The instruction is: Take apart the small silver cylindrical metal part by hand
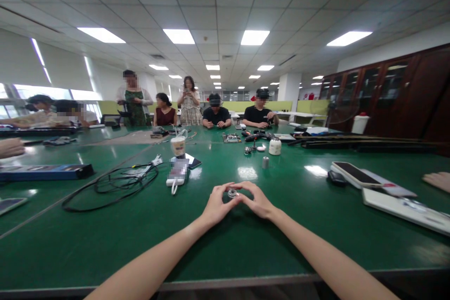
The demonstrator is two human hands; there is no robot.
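Between my two hands, low over the green table (197, 253), is a small round metal part (232, 193) with a shiny ring-like top. My left hand (216, 204) curls around its left side, thumb in front and fingers behind. From the other side my right hand (258, 200) closes on it, its fingertips meeting those of the left. The part's lower portion is hidden by the thumbs, and its exact kind is too small to make out. A short grey metal cylinder (265, 162) stands upright on the table just beyond my right hand.
Ahead stand a white jar (274, 146) and a paper cup (178, 146), near a circuit board (231, 138). A phone with a white power bank (177, 172) and a coiled black cable (112, 185) lie left. Phones and white cases (404, 208) lie right. Several people sit or stand around.
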